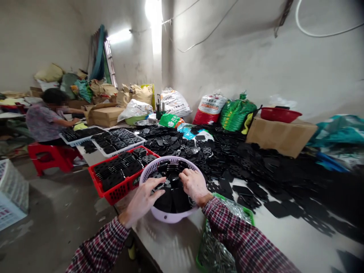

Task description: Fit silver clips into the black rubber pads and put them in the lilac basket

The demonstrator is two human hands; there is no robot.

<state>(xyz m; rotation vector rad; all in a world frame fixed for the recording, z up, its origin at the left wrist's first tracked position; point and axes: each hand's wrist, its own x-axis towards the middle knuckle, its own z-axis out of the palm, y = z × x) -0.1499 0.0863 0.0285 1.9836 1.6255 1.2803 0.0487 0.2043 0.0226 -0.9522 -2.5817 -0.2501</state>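
Note:
A round lilac plastic basket (152,172) with perforated sides stands on the white table (167,242), right in front of me. It holds a heap of black perforated plates (170,199). My left hand (143,201) reaches over the near left rim, fingers spread on the plates. My right hand (195,185) rests on the plates at the right side of the basket, fingers curled. Whether either hand grips a plate is hidden by the fingers and the heap.
A red crate (119,182) and white trays (116,142) of black plates stand left of the basket. Loose plates (227,163) cover the table's far side. A green tray of foil pieces (217,242) sits below my right forearm. A seated person (47,119) works at the far left.

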